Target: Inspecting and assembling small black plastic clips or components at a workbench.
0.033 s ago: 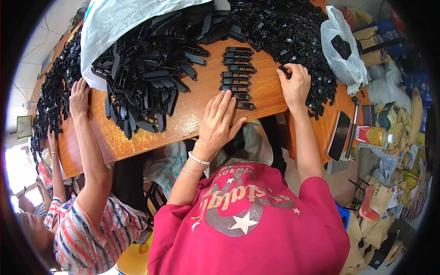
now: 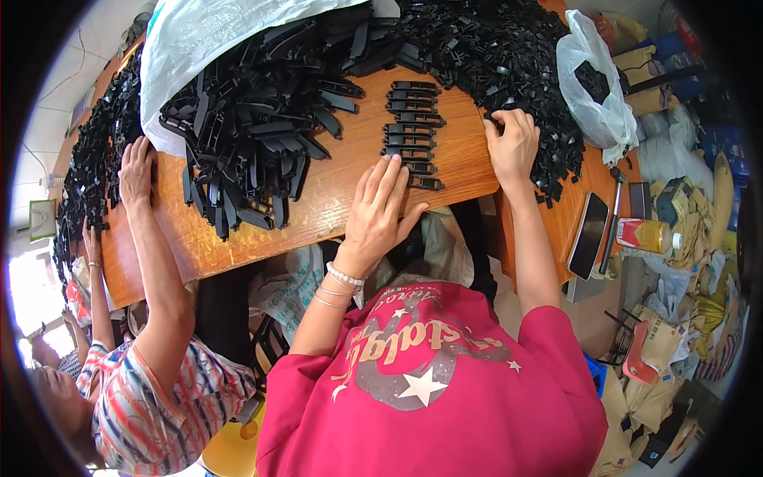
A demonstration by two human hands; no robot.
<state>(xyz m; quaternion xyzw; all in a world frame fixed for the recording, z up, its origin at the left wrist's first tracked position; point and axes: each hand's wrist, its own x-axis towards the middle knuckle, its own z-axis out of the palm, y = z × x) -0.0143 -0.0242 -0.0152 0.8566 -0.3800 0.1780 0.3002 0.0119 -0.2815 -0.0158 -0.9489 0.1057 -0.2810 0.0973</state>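
A row of several slim black plastic parts (image 2: 409, 119) lies side by side on the wooden table in front of me. My left hand (image 2: 381, 205), with bracelets at its wrist, lies flat with its fingers stretched out. Its fingertips touch the near part of that row. At the edge of the pile of small black plastic pieces (image 2: 548, 95), my right hand (image 2: 513, 147) is curled, thumb and forefinger close together. What sits between those fingers is hidden. Left of the row spreads a heap of long black plastic parts (image 2: 270, 131), spilling from a white woven sack (image 2: 230, 32).
A clear plastic bag (image 2: 608, 115) stands at the right. Near it lie a phone (image 2: 588, 236), a hammer (image 2: 612, 219) and a bottle with a yellow filling (image 2: 650, 237). At my left, a co-worker's hand (image 2: 137, 171) rests on the wooden table (image 2: 214, 266) beside more black pieces.
My right hand has shifted very slightly, and the dark piece seen at its fingertips is less visible. The co-worker's hand moved a little. My left hand has stayed put.
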